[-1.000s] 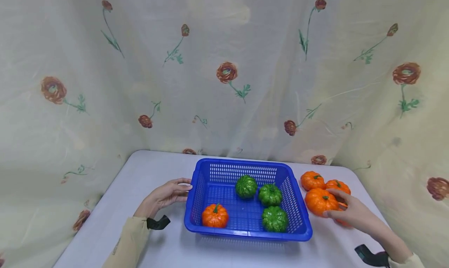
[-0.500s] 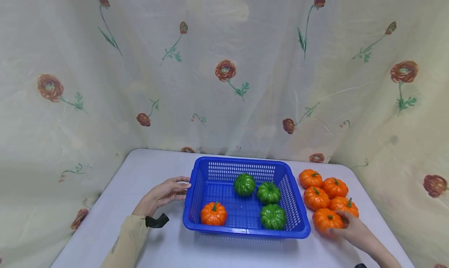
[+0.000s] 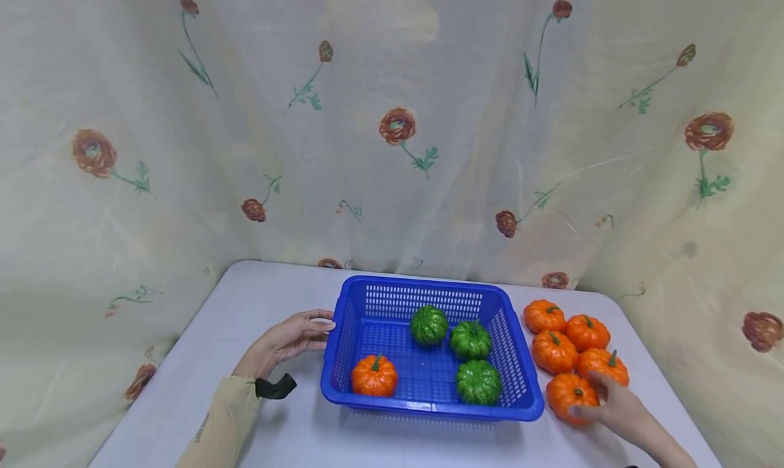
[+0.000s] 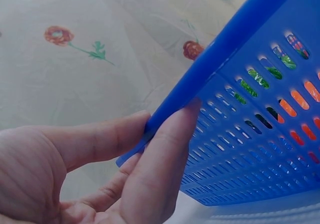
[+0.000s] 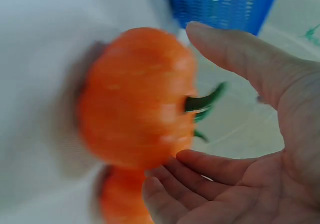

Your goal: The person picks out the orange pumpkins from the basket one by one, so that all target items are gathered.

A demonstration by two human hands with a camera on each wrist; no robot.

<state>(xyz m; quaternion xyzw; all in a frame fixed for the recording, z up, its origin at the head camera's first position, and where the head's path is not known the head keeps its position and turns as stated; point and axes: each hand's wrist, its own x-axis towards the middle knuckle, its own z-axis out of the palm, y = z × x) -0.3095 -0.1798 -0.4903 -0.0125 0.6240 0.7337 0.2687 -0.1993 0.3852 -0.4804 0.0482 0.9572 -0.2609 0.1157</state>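
My left hand [image 3: 297,337] pinches the left rim of a blue plastic basket [image 4: 220,53] between thumb and fingers. In the basket lie an orange pumpkin [image 3: 375,376] at the front left and three green pumpkins [image 3: 471,340] toward the back and right. My right hand [image 3: 620,410] is at the frontmost orange pumpkin [image 5: 140,98], right of the basket. Its thumb stands off the pumpkin in the right wrist view, and its extended fingers lie close to the lower side; whether they touch cannot be told. The pumpkin rests on the table.
Behind the frontmost pumpkin, several orange pumpkins [image 3: 554,351] sit close together along the basket's right side. They stand on a white table [image 3: 275,291]. A floral curtain [image 3: 453,209] hangs behind and at both sides.
My right hand has brought an orange pumpkin toward the front of the right-hand group and set it down, then loosened its fingers. The left hand and basket have stayed in place.
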